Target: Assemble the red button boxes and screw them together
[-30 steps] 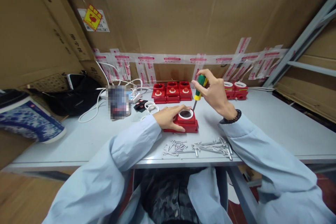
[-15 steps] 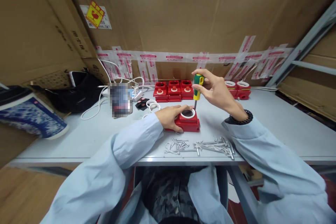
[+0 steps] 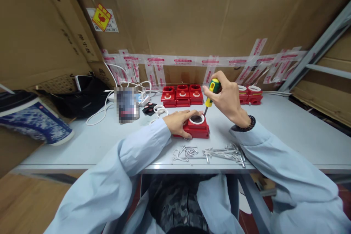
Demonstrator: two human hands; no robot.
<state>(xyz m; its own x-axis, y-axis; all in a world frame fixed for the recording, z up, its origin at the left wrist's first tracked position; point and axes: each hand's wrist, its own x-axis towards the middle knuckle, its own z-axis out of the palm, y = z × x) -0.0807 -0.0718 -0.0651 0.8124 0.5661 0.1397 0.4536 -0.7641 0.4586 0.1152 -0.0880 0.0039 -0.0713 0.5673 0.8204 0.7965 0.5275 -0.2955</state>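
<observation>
Head view: screwdriver (image 3: pixel 209 99), near upright half second ago, now tilts right, pinched in right hand (image 3: pixel 230 98) fingers; tip stays beside white ring (image 3: pixel 203 120) on red housing (image 3: pixel 196 132). Left hand (image 3: pixel 179 122) fingers clasp housing on table (image 3: pixel 290 131); turning seems unfinished.

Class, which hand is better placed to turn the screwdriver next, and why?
Probably the right hand: it grips the screwdriver, tip beside the white ring, while the left hand holds the red housing.

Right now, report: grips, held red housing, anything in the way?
Left grip on red housing. Right grip on screwdriver, tip beside white ring. Loose screws nearby, blocking neither.
</observation>
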